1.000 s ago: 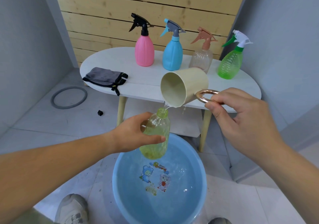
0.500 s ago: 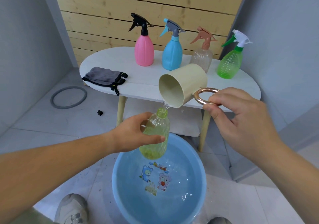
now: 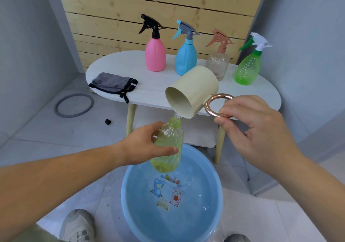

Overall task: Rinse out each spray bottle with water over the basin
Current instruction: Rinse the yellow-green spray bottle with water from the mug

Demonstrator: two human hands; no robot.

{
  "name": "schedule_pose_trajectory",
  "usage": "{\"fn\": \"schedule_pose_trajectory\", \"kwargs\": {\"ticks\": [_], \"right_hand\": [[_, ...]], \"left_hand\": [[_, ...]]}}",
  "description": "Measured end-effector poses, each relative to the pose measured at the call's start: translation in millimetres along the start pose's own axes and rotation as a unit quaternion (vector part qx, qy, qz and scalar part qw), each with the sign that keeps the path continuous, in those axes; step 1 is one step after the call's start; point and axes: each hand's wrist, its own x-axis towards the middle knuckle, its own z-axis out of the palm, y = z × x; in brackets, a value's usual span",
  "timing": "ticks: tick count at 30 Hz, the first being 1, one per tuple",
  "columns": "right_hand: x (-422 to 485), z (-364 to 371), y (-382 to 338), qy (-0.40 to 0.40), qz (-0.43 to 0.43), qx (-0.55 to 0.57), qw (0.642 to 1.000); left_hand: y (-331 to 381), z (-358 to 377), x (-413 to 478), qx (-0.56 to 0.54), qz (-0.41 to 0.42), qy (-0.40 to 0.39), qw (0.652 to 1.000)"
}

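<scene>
My left hand [image 3: 143,144] grips a yellow-green clear bottle [image 3: 168,148] with no spray head, held upright over the blue basin [image 3: 130,204]. My right hand [image 3: 252,129] pinches the copper ring handle of a cream cup [image 3: 194,90]. The cup is tipped down to the left, and a thin stream of water runs from its rim into the bottle's open neck. Water has collected in the bottle's bottom. The basin stands on the floor with water in it and cartoon stickers on its base.
On the white oval table [image 3: 149,96] behind stand a pink spray bottle [image 3: 155,57], a blue one [image 3: 186,58], a clear one with a brown head [image 3: 218,62] and a green one [image 3: 247,68]. A grey cloth [image 3: 112,82] lies at the table's left. A grey ring [image 3: 73,105] lies on the floor.
The cup has tipped a little further down and the water keeps running into the bottle. Both hands stay almost in place.
</scene>
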Motion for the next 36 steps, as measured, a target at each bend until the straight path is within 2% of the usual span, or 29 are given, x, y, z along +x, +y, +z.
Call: {"fn": "schedule_pose_trajectory", "kwargs": {"ticks": [11,13,15,18,21,24,26,30,36], "right_hand": [[0,5,3,-0.035,-0.070,-0.023,0.997],[-2,8,1,-0.034,-0.019,0.004,0.999],[-5,11,-4,-0.036,0.095,0.061,0.993],[-12,22,-2,-0.069,0.302,0.160,0.937],[-23,41,5,-0.099,0.456,0.268,0.843],[-42,69,12,-0.170,0.571,0.327,0.734],[-57,89,19,-0.238,0.609,0.321,0.685],[-91,131,38,-0.331,0.642,0.291,0.628],[-133,175,54,-0.389,0.653,0.260,0.595]], "left_hand": [[0,-1,-1,-0.016,-0.008,-0.001,1.000],[0,-2,-1,-0.015,-0.008,-0.002,1.000],[-1,-3,-1,-0.016,-0.009,0.004,1.000],[-3,-4,-2,-0.022,-0.013,0.011,1.000],[-7,-6,-3,-0.029,-0.023,0.010,0.999],[-6,-6,-4,-0.034,-0.028,0.016,0.999],[-2,-5,-3,-0.035,-0.033,0.020,0.999],[2,0,-2,-0.038,-0.033,0.009,0.999],[-2,10,-2,-0.031,-0.025,-0.006,0.999]]}}
